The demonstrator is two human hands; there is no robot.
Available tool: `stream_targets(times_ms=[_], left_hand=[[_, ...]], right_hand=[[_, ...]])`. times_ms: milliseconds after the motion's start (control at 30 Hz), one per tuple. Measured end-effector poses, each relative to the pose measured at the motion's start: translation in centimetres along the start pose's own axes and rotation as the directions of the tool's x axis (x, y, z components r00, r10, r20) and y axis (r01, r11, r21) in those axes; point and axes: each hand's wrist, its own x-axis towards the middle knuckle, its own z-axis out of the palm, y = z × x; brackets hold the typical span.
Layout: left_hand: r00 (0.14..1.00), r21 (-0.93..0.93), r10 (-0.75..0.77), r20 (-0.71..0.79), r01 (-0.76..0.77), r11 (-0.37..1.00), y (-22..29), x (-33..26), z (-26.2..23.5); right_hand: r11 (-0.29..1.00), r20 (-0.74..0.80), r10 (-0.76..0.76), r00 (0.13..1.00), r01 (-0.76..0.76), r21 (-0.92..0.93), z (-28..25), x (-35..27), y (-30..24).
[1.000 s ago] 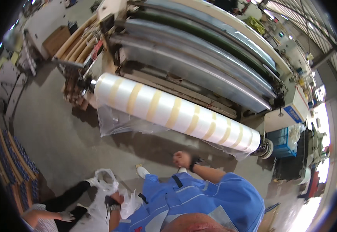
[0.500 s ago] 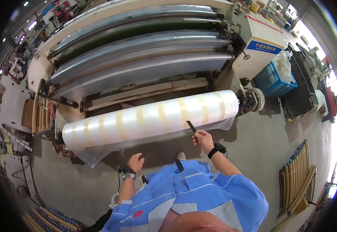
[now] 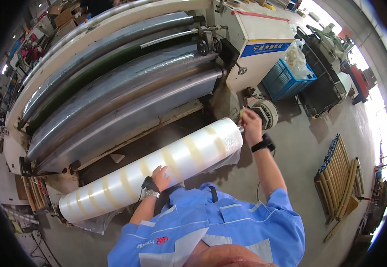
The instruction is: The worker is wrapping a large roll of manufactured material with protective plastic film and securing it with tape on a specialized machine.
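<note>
A long white roll of plastic film [image 3: 155,167], banded with yellowish strips, lies crosswise before me. My left hand [image 3: 161,179] is at its near side, fingers spread and seemingly resting on the film. Beyond the roll's right end, my right hand [image 3: 252,124] is raised beside the shaft, its fingers pinched round a dark utility knife. The blade is smeared and hard to make out against the machine. Loose clear film hangs under the roll.
A large machine with several film-covered rollers [image 3: 126,84] stands behind the roll. A round hub [image 3: 266,113] sits past its right end. Farther right are a blue crate [image 3: 286,82] holding clear plastic and a stack of brown tubes [image 3: 335,184] on the floor.
My right hand has moved right and away from me, from the roll's front to its end. My left hand has come forward onto the roll. The view has shifted right and closer.
</note>
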Motion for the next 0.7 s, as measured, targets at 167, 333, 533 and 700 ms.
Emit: stream_targets(times_ms=[167,333,533,700], left_hand=[[0.994,0.006,0.016,0.11,-0.017,1.0,4.1,3.8,3.8],[0.988,0.085,-0.138,0.072,0.132,0.988,7.1,4.1,6.7],[0.886,-0.063,-0.431,-0.172,0.426,0.902,10.2,2.7,12.1],[0.852,-0.197,-0.52,-0.056,0.501,0.843,13.7,3.8,14.6]], right_hand=[[0.997,-0.025,-0.08,0.996,0.08,0.002,-0.9,10.6,-5.3],[0.954,0.039,-0.287,0.957,0.29,-0.074,-0.7,23.4,-9.8],[0.951,0.21,-0.302,0.93,0.309,-0.002,2.5,32.7,-15.3],[-0.021,0.534,-0.677,0.507,0.711,-0.703,2.6,36.6,-8.9]])
